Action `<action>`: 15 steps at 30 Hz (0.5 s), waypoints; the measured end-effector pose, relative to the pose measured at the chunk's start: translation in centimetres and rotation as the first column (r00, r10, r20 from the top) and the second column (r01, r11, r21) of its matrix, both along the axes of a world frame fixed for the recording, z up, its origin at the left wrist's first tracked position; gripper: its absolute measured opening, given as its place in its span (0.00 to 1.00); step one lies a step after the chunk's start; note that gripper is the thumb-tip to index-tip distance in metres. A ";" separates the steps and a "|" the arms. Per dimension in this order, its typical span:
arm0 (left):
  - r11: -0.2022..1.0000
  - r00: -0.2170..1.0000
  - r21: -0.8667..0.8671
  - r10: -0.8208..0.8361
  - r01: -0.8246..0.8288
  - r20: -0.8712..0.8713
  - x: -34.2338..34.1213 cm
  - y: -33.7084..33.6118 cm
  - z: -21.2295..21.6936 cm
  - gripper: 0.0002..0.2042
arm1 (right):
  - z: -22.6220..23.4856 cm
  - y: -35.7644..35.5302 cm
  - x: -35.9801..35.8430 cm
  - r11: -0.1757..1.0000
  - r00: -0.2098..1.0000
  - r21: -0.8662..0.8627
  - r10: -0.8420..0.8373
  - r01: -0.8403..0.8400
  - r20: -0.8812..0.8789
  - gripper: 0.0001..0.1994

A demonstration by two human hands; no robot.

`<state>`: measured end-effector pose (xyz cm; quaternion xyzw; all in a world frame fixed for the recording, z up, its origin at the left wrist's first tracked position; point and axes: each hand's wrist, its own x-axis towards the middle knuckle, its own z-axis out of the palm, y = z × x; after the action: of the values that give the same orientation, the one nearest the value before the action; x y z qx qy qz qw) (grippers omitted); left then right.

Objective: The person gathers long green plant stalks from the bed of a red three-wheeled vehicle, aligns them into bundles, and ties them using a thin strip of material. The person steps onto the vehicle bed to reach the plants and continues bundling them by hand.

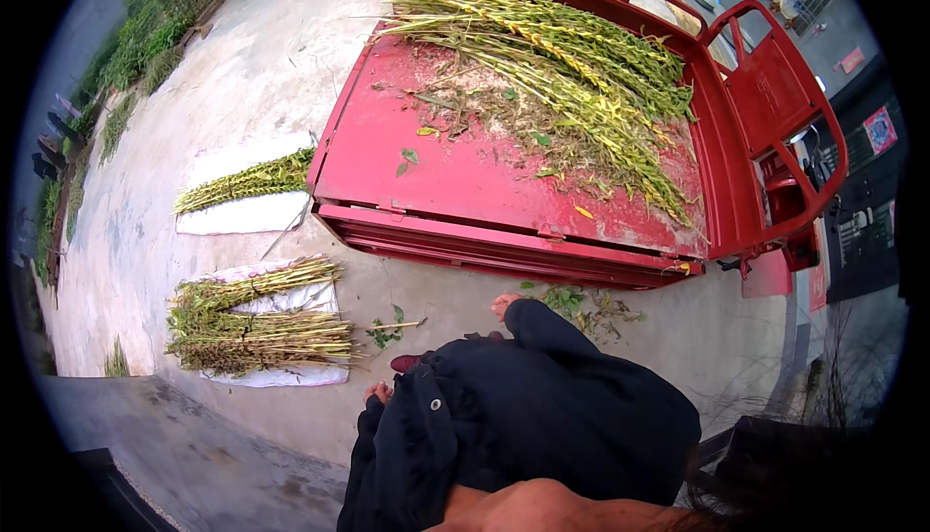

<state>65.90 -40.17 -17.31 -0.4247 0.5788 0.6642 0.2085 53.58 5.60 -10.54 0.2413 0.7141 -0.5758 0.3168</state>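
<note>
Stalks [572,57], long, green-yellow, piled on red cart bed [465,178]

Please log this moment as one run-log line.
left hand: empty, by dark jacket | right hand: empty, near red cart bed | stalks on bed

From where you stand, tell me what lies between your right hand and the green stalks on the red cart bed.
The cart's folded red side panel lies between the right hand and the green stalks, along the cart bed's near edge. Nothing else visible intervenes.
</note>
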 end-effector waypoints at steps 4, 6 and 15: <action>0.990 0.998 -0.133 0.055 -0.054 0.004 -3.1 9.9 -2.5 0.08 | -11.4 20.7 12.3 0.469 0.839 0.701 0.375 -0.538 0.394 0.14; 0.966 0.993 -0.247 0.095 -0.076 0.065 -1.2 5.9 0.8 0.08 | -4.6 20.5 16.2 0.395 0.750 0.742 0.627 -0.541 0.213 0.20; 0.966 0.954 -0.101 -0.215 0.239 0.208 -15.0 11.1 1.4 0.07 | -2.2 24.2 18.4 0.718 0.599 0.436 -0.695 0.542 0.398 0.19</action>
<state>50.92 -29.10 -15.92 -0.4307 0.6408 0.5535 0.3124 71.96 29.76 -12.78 0.6670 0.5366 -0.4551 0.2450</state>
